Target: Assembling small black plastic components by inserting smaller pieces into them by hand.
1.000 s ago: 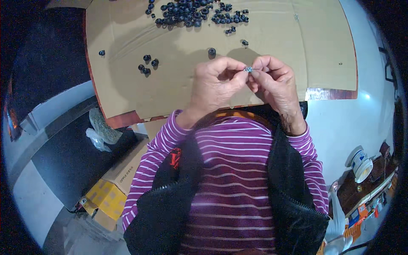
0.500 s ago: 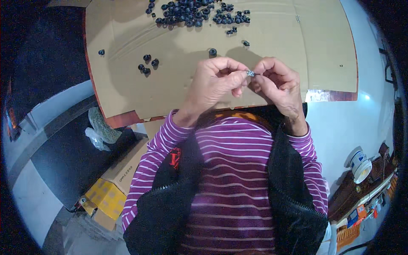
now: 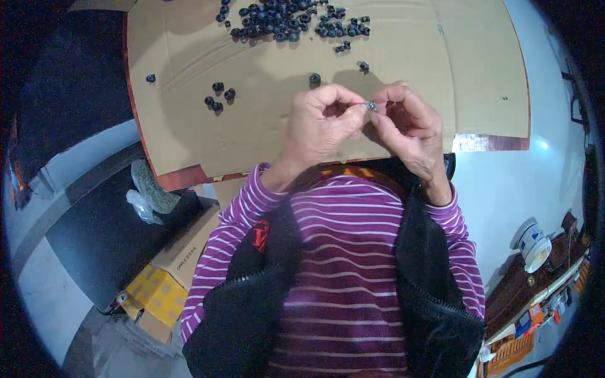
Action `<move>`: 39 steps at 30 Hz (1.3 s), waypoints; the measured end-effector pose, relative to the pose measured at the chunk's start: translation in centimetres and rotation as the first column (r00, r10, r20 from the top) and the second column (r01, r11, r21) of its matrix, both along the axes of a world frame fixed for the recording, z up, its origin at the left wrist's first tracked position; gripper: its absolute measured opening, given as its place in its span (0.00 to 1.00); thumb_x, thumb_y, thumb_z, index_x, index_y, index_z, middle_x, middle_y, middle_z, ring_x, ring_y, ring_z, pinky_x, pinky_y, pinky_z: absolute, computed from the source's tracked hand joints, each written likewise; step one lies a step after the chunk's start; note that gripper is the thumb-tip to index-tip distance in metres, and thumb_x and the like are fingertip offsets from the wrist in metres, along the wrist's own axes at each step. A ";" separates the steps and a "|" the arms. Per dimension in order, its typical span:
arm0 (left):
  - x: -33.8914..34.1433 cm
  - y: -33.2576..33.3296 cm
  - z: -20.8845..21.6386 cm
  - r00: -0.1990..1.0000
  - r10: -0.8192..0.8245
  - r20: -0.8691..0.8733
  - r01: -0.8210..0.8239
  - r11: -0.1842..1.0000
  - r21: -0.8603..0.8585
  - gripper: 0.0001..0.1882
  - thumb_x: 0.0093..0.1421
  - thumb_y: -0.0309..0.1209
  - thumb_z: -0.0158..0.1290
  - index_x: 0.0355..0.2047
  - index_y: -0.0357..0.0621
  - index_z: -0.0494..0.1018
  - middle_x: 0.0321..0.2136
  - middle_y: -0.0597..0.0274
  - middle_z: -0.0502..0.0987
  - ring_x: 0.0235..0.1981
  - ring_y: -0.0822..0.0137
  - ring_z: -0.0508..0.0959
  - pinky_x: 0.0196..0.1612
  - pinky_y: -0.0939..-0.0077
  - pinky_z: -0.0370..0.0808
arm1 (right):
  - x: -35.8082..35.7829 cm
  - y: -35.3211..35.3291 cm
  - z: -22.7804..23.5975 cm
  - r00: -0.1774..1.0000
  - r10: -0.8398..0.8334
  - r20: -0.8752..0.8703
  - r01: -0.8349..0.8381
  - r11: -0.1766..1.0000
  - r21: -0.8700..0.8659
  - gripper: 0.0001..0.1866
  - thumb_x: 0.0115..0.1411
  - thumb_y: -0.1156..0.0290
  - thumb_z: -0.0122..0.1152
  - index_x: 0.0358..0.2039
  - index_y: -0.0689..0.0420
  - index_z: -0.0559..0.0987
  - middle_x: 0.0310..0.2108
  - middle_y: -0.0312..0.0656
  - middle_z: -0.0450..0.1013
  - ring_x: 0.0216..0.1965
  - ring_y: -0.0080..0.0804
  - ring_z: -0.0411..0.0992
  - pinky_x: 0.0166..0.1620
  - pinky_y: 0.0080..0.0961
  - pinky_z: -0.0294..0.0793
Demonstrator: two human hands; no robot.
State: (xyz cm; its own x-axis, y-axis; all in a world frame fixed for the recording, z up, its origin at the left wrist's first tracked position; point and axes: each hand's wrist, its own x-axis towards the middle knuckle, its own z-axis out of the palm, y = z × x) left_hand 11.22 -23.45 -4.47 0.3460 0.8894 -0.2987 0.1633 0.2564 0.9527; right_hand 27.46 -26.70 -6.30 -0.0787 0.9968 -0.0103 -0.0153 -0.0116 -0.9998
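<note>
Between the fingertips of both hands is a small shiny silver metal part (image 3: pixel 370 106), too small to name more exactly. My left hand (image 3: pixel 322 123) pinches it from the left with thumb and forefinger. From the right, my right hand (image 3: pixel 413 126) closes thumb and forefinger on the same part. Both hands hover over the near side of the cardboard sheet (image 3: pixel 403 57). Just beyond them lie a round black plastic piece (image 3: pixel 314 78) and a smaller black piece (image 3: pixel 363 66).
A large pile of black plastic pieces (image 3: pixel 271 22) covers the far middle of the cardboard. Several more sit in a loose cluster (image 3: pixel 218 94) at the left. Below left stand a cardboard box (image 3: pixel 183 249) and a clear plastic bag (image 3: pixel 144 206). A white bucket (image 3: pixel 534 247) is at the right.
Both hands have shifted very slightly, with the silver part a little higher and turned. The pieces on the cardboard stay where they were.
</note>
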 end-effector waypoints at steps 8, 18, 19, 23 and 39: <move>0.6 -0.5 -0.2 0.992 0.058 -0.115 -0.038 0.985 0.171 0.03 0.51 0.21 0.53 0.28 0.36 0.73 0.22 0.71 0.73 0.22 0.84 0.70 0.24 0.90 0.67 | -0.3 -0.1 -0.1 0.998 -0.038 -0.045 0.034 0.994 -0.105 0.06 0.52 0.84 0.52 0.31 0.64 0.71 0.29 0.33 0.64 0.28 0.14 0.64 0.30 0.10 0.64; 0.2 0.2 -0.2 0.998 0.014 -0.065 -0.015 1.000 -0.006 0.04 0.52 0.25 0.53 0.28 0.37 0.74 0.21 0.71 0.73 0.22 0.84 0.69 0.25 0.91 0.66 | -0.1 0.5 -0.8 0.916 -0.132 0.379 -0.027 0.922 0.386 0.06 0.49 0.83 0.53 0.30 0.62 0.70 0.27 0.36 0.66 0.25 0.19 0.64 0.26 0.15 0.63; 0.2 0.3 -0.2 0.999 0.015 -0.037 -0.017 0.998 -0.065 0.04 0.52 0.25 0.53 0.28 0.37 0.74 0.21 0.71 0.73 0.23 0.84 0.69 0.26 0.91 0.67 | -0.2 0.5 -0.8 0.926 -0.123 0.357 0.002 0.947 0.321 0.06 0.50 0.83 0.53 0.30 0.62 0.71 0.27 0.36 0.66 0.26 0.17 0.65 0.27 0.14 0.64; 0.3 0.4 -0.4 0.999 0.046 0.000 -0.046 0.999 -0.013 0.03 0.52 0.25 0.53 0.27 0.38 0.74 0.21 0.71 0.73 0.22 0.84 0.69 0.25 0.90 0.67 | -0.3 0.2 -0.8 0.999 -0.049 0.024 0.050 0.997 -0.056 0.05 0.52 0.81 0.53 0.32 0.63 0.71 0.27 0.34 0.67 0.27 0.15 0.65 0.29 0.12 0.66; 0.1 0.5 -1.4 0.931 0.153 0.332 -0.056 0.957 -0.283 0.06 0.56 0.25 0.48 0.30 0.33 0.72 0.21 0.61 0.73 0.19 0.75 0.72 0.20 0.80 0.73 | -0.8 -0.1 -0.7 0.990 -0.109 -0.090 0.088 0.974 -0.210 0.07 0.55 0.81 0.52 0.35 0.66 0.72 0.30 0.37 0.72 0.30 0.19 0.70 0.33 0.15 0.71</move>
State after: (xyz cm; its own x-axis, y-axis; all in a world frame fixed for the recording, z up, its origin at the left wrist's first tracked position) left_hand 11.35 -22.97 -5.90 0.3797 0.8313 -0.4059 -0.2066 0.5038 0.8387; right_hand 26.69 -26.77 -7.00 0.0084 0.9772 -0.2120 -0.1268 -0.2092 -0.9696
